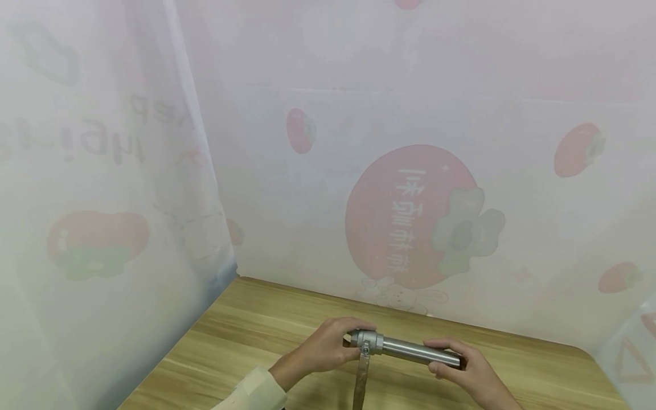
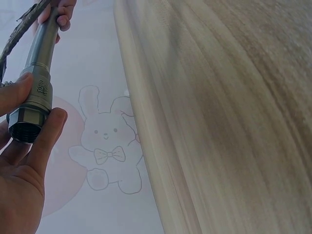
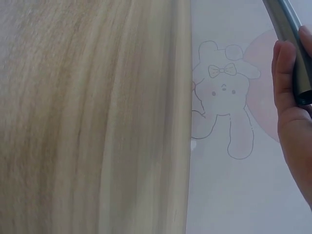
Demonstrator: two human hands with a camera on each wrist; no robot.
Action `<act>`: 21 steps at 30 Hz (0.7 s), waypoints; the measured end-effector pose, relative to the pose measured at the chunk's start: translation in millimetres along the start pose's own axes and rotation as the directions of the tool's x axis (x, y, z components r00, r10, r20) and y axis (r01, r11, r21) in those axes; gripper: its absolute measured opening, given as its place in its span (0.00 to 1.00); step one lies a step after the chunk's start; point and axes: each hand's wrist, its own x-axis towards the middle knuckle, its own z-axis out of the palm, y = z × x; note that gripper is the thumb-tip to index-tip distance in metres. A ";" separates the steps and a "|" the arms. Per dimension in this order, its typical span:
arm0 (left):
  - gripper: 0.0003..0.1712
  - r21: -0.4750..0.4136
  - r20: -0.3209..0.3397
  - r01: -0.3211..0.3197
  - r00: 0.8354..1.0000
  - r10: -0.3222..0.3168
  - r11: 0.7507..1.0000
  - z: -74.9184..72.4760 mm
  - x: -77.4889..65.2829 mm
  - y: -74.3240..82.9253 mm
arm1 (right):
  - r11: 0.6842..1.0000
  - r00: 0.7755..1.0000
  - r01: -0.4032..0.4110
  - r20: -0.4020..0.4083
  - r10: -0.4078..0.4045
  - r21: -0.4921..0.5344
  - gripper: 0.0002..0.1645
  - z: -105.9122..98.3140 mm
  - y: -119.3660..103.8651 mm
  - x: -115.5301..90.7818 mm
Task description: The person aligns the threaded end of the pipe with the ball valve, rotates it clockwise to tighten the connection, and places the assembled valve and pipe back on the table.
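Observation:
Both hands hold a metal ball valve (image 1: 367, 340) joined to a straight steel pipe (image 1: 415, 351) above the table. My left hand (image 1: 330, 344) grips the valve body, thumb on one side and fingers on the other; in the left wrist view the valve's open threaded end (image 2: 26, 129) faces the camera. A long lever handle (image 1: 361, 380) hangs from the valve toward the front edge of the view. Around the pipe's far right end curl the fingers of my right hand (image 1: 468, 367). The right wrist view shows that hand and the pipe's end (image 3: 303, 92) at its right edge.
A wood-grain table (image 1: 277, 319) lies beneath the hands. Behind it hangs a pale curtain (image 1: 307, 216) printed with red fruit and a rabbit, and another printed curtain (image 1: 102, 188) stands along the left side.

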 end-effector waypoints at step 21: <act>0.30 -0.019 0.005 0.008 1.000 -0.008 1.000 -0.3 0.6 -2.4 | 0.999 1.000 -0.006 0.016 0.007 -0.038 0.25 0.1 1.3 1.9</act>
